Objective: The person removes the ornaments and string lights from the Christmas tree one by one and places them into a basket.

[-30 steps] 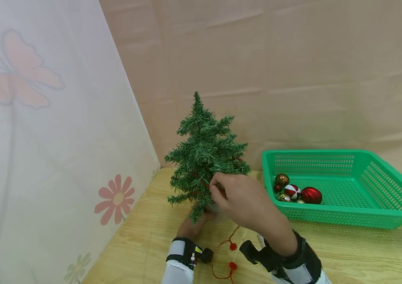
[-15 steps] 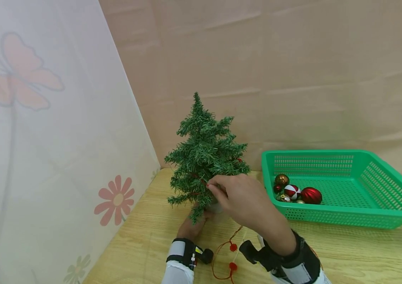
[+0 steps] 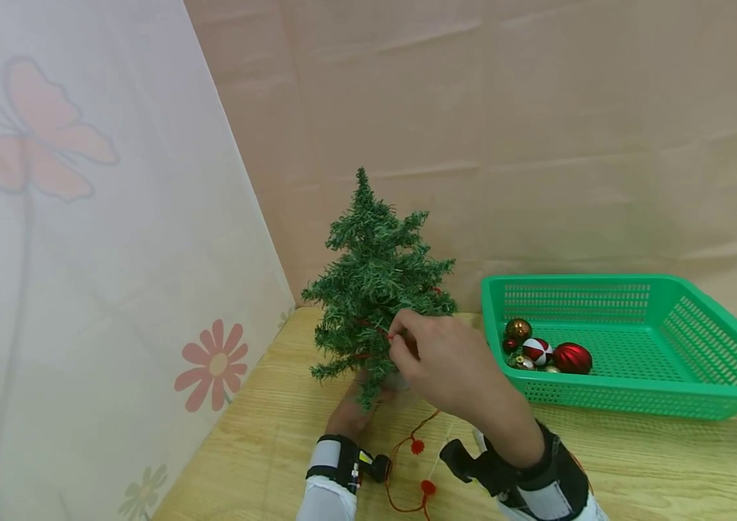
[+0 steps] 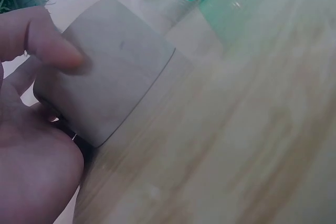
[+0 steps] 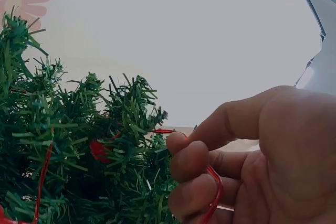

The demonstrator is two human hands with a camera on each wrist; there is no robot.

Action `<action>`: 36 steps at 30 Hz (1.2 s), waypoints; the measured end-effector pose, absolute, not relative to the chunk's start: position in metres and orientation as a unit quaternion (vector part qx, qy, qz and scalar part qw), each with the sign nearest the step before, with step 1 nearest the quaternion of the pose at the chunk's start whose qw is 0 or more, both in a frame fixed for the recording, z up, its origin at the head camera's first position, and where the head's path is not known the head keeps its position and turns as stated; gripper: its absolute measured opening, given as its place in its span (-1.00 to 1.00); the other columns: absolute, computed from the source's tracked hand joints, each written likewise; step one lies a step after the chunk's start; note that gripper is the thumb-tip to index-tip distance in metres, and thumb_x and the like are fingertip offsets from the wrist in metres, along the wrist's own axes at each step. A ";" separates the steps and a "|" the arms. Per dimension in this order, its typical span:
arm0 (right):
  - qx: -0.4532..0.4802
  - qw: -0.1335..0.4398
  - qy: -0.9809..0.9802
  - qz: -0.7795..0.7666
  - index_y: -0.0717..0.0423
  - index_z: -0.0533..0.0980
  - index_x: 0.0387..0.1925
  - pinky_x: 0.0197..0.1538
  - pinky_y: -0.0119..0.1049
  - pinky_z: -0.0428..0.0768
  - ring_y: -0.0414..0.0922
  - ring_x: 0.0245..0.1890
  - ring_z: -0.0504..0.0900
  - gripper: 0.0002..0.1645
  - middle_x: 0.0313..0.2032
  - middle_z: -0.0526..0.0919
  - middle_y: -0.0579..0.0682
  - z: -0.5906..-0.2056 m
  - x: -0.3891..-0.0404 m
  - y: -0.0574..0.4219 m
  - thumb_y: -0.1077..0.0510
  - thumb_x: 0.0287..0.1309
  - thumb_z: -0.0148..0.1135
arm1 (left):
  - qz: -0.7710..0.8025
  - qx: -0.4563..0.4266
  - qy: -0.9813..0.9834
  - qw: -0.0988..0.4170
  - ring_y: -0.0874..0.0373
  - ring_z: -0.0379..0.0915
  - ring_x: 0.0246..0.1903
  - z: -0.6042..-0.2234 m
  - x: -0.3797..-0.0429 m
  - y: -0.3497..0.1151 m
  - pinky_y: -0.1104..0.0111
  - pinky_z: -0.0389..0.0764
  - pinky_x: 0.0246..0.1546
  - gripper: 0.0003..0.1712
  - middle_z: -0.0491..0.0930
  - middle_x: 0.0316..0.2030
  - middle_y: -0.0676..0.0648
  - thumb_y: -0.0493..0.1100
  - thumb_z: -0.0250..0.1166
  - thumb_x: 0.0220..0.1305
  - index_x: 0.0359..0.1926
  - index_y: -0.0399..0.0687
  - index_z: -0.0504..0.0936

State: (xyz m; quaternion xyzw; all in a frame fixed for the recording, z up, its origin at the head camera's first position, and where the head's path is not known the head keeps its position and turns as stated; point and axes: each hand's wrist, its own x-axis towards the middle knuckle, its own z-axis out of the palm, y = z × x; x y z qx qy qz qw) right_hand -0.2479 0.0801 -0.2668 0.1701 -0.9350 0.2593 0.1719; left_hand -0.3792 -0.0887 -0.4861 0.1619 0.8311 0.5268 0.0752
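Observation:
A small green artificial Christmas tree point(image 3: 375, 275) stands upright on the table in the head view. My left hand point(image 3: 347, 416) reaches under its lower branches. In the left wrist view the thumb and fingers curl round the tree's pale grey pot point(image 4: 115, 66). My right hand point(image 3: 443, 362) is at the tree's right front, thumb and fingertips pinching a thin red cord point(image 5: 216, 192). The cord runs from the fingertips into the branches, where a red pompom point(image 5: 100, 149) shows. Its loose end trails on the table with red pompoms point(image 3: 428, 488) below the right hand.
To the right stands a green plastic basket point(image 3: 629, 394). Several baubles lie in its left corner, among them a shiny red one point(image 3: 573, 358) and a bronze one point(image 3: 518, 330). A white flowered sheet point(image 3: 114, 253) borders the table on the left, with a brown backdrop point(image 3: 538, 145) behind.
My right hand shifts a little left, then back right, still pinching the cord. The nearer stretch of trailing cord and one pompom slide slightly left. My left hand stays at the pot.

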 end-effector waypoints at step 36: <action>0.146 0.198 -0.938 0.246 -0.09 0.62 -0.23 -0.66 -0.35 0.25 -0.26 -0.76 0.30 -0.85 -0.67 0.50 -0.24 -0.265 -0.247 0.081 0.06 0.39 0.13 | 0.446 0.132 0.882 0.069 -0.41 -0.06 0.47 -0.479 -0.369 -0.092 -0.22 0.05 0.43 -0.26 0.06 0.47 -0.46 -0.07 0.06 0.50 0.50 -0.37 0.07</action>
